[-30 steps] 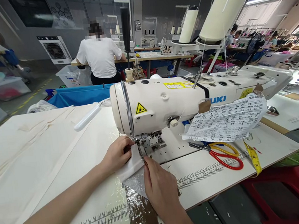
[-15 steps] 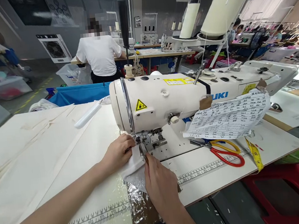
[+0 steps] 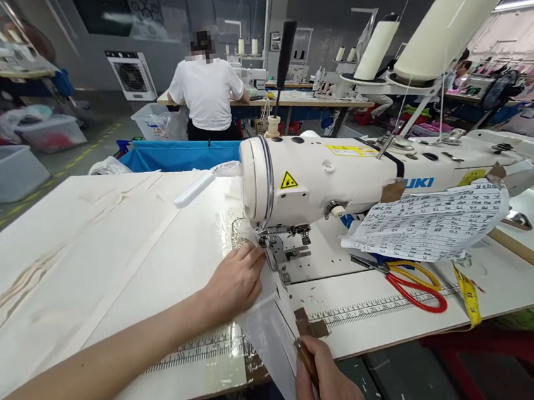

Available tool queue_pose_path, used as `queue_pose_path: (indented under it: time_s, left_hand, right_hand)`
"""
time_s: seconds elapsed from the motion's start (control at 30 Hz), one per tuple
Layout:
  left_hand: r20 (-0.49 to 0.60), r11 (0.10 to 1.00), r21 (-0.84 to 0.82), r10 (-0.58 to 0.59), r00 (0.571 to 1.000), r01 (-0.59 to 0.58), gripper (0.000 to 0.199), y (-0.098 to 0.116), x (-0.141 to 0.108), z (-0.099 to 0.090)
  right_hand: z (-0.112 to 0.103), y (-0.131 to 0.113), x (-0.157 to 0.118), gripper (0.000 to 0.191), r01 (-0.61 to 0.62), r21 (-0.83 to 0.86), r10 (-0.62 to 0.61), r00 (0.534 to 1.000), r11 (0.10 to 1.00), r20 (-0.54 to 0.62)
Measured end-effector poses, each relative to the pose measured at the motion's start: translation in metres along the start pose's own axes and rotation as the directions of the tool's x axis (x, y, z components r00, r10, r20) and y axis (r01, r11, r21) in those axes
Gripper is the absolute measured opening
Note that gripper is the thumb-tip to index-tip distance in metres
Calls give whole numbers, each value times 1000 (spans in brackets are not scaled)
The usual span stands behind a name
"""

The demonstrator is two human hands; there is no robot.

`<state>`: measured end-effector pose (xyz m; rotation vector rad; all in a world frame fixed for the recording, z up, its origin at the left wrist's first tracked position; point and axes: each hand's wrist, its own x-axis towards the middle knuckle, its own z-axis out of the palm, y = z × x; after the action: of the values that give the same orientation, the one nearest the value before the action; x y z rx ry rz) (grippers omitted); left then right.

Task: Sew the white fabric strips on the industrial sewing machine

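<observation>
A strip of thin white fabric [image 3: 266,333] runs from under the sewing machine's [image 3: 311,170] presser foot down over the table's front edge. My left hand [image 3: 237,276] is closed on this fabric just left of the needle area, fingers together and pointing at the foot. Lower down, at the front edge, my right hand [image 3: 331,384] grips the wooden handle of an awl [image 3: 307,364]. The awl's thin metal shaft points up and left along the fabric. Whether the right fingers also pinch the cloth's edge is hidden.
Red-and-yellow-handled scissors [image 3: 416,286] and a yellow tape measure [image 3: 468,296] lie to the right, below a written paper sheet [image 3: 436,220]. Long pale fabric strips [image 3: 31,275] cover the left tabletop. Beyond a blue cloth bin [image 3: 181,155] sits a person in white [image 3: 208,95].
My right hand has drawn back from the presser foot towards the front edge, and the awl now shows. The fabric is stretched out longer. My left hand stays by the foot; the view has shifted.
</observation>
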<state>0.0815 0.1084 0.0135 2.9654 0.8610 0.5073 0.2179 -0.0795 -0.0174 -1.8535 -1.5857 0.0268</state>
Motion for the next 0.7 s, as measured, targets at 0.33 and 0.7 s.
queue_pose_path:
  time_s: [0.33, 0.7]
  left_hand:
    - [13, 998, -60, 29, 999, -28, 43, -2, -8, 2]
    - [84, 1000, -7, -7, 996, 8, 48, 7, -8, -4]
  right_hand:
    - [-21, 11, 16, 27, 206, -16, -202, 971, 979, 128]
    - [-18, 2, 32, 26, 279, -69, -271, 957, 958, 105]
